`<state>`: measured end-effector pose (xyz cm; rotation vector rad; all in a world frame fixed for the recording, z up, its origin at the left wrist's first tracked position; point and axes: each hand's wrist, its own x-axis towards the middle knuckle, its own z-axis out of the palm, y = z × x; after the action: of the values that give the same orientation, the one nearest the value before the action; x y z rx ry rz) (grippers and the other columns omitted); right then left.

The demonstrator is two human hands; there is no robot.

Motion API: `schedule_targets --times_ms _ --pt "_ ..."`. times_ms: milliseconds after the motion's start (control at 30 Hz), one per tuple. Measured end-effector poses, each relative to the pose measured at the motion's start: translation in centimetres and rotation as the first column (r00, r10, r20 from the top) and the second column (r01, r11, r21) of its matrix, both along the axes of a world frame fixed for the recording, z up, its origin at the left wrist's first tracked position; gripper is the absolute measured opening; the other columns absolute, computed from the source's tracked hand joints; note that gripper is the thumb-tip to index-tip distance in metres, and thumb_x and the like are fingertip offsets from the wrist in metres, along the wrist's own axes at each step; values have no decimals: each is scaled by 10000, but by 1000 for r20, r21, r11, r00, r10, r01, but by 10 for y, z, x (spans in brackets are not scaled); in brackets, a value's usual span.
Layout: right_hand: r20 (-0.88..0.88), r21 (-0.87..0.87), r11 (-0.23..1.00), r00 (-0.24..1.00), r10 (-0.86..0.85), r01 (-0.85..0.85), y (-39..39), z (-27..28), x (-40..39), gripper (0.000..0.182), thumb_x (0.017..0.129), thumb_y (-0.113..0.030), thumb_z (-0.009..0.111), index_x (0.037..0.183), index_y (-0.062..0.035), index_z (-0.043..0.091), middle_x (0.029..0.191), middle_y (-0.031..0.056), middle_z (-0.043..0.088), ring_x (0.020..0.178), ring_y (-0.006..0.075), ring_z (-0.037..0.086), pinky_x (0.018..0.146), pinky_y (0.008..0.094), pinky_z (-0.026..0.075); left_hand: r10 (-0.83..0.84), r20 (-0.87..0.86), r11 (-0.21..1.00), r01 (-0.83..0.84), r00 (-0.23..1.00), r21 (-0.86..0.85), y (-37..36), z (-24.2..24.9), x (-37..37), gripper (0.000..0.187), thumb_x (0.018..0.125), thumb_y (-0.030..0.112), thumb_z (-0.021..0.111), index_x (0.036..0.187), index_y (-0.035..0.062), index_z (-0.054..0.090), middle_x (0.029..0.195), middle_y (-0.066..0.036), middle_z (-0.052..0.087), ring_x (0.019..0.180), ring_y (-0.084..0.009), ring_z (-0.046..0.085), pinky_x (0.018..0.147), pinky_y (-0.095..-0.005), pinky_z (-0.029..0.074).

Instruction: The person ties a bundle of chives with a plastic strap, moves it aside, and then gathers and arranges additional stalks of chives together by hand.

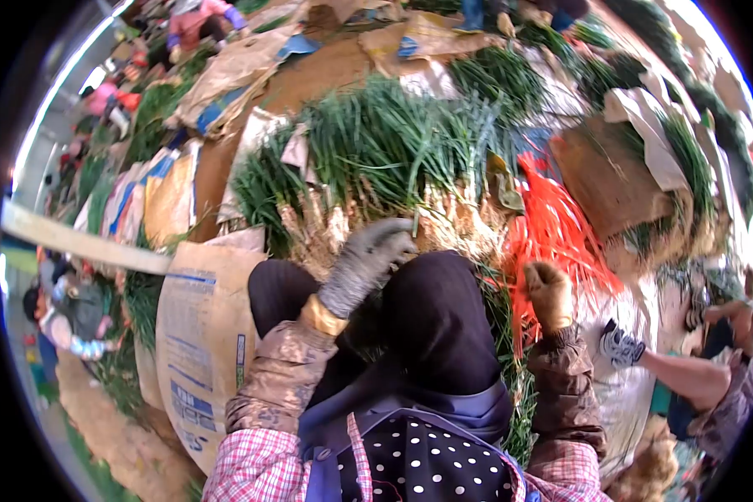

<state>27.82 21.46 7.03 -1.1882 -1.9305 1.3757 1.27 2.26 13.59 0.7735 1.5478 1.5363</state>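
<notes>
My left hand (368, 263), in a grey dirty glove, is above my knees with its fingers apart and loosely bent, and nothing shows in them. Just beyond it lies a wide row of green onions (385, 138), their pale roots (456, 217) towards me. My right hand (550, 297), in a tan glove, is closed in a fist beside a heap of red plastic strips (556, 217). Some strips hang down close to the fist. Whatever the fist holds, if anything, is hidden.
A printed sack (201, 343) stands at my left. Beyond the strips is a brown sheet (615, 176) over more onions (686, 159). On the right, close by, another person's gloved hand (621, 345) reaches in. Several people sit among onion piles farther off.
</notes>
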Motion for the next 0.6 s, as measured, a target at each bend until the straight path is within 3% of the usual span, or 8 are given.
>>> schedule_targets --times_ms 67,100,133,167,267,300,433,600 --pt "-285 -35 996 956 66 -79 -28 73 -64 100 917 -89 589 958 -23 652 690 -39 561 599 18 472 531 180 397 -11 -187 993 33 982 115 5 -14 13 409 940 321 551 1191 -1 570 1037 -83 641 934 -131 612 846 -267 487" --pt "-395 -116 972 908 142 -202 -50 105 -88 91 920 -65 574 946 -20 649 715 -31 554 636 19 470 559 182 400 -20 4 987 19 1000 161 5 -14 17 498 945 413 483 1228 7 544 1073 -87 629 972 -141 600 871 -275 475" --pt "-422 133 930 829 367 -344 -69 128 -107 78 910 -55 576 942 -20 638 712 -20 552 641 31 479 565 200 418 -43 193 978 2 980 209 4 -13 18 591 950 504 414 1265 15 518 1109 -91 616 1010 -151 587 895 -283 463" --pt "-303 176 837 781 546 -517 -79 135 -118 49 875 -43 607 919 -33 625 722 27 597 637 82 548 582 240 456 -79 139 976 48 987 213 5 -12 12 803 885 669 336 1346 17 420 1184 -121 576 1058 -188 567 929 -308 445" --pt "-110 384 584 593 798 -715 -123 161 -147 89 809 -92 672 882 -56 636 718 146 624 631 297 633 562 332 498 -536 663 786 22 523 618 -16 13 -6 1028 749 799 402 1415 23 293 1208 -215 555 1054 -278 574 924 -428 454" --pt "-51 409 534 565 823 -740 -134 161 -151 96 809 -120 673 876 -60 638 706 146 624 618 304 629 549 347 495 -287 542 863 -33 790 505 -35 45 -7 966 782 769 389 1404 34 316 1189 -228 569 1052 -299 578 898 -469 467" --pt "148 349 370 440 886 -861 -153 150 -164 123 831 -108 672 935 -46 649 641 106 617 549 250 606 532 321 476 -39 652 692 -450 757 564 -103 49 -56 445 910 281 587 1281 57 484 837 20 584 870 -180 573 897 -422 475" --pt "331 450 259 429 841 -855 -160 152 -207 115 831 -153 659 909 -69 654 717 132 633 637 301 638 569 354 489 578 392 549 -696 716 463 -256 13 -108 354 937 247 547 1212 24 542 932 -66 629 847 -206 603 827 -404 511"
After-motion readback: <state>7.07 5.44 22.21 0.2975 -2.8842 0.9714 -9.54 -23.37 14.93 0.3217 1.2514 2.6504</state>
